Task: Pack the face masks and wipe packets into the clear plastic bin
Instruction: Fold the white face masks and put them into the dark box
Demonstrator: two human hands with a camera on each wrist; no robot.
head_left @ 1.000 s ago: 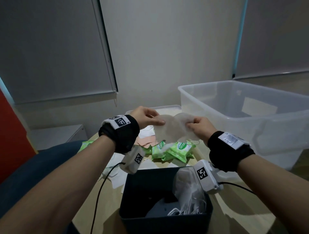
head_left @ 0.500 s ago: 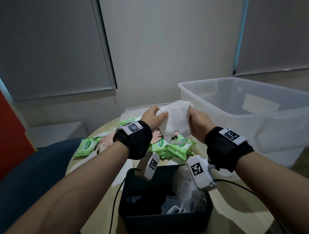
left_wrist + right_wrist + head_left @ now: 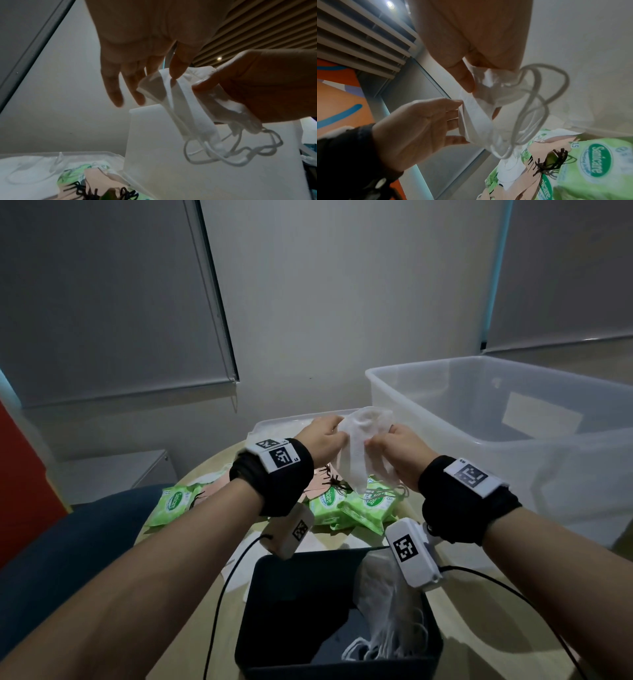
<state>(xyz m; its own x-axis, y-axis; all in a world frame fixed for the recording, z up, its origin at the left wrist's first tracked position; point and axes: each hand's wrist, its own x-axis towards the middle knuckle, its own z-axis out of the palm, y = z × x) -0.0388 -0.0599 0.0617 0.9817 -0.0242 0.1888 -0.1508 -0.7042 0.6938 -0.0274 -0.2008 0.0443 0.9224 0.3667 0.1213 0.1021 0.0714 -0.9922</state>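
I hold a white face mask (image 3: 361, 446) folded over in the air above the table, its ear loops (image 3: 231, 155) dangling. My left hand (image 3: 337, 436) pinches its left edge between thumb and straight fingers (image 3: 118, 88). On the other side, my right hand (image 3: 376, 445) grips the bunched end with curled fingers (image 3: 465, 75). The clear plastic bin (image 3: 428, 419) stands just to the right of both hands. Green wipe packets (image 3: 363, 503) and one more packet (image 3: 173, 503) lie on the table below, among pink and white masks (image 3: 536, 147).
A dark bin (image 3: 284, 594) with white masks (image 3: 387, 628) inside sits close to me under my wrists. A shallow clear tray (image 3: 274, 424) lies behind my left hand. The table is round; a blue chair (image 3: 68, 542) stands left. Cables trail from both wrists.
The mask was spread flat between my hands a second ago; now it is folded over. Both hands have come closer together and moved slightly away from me.
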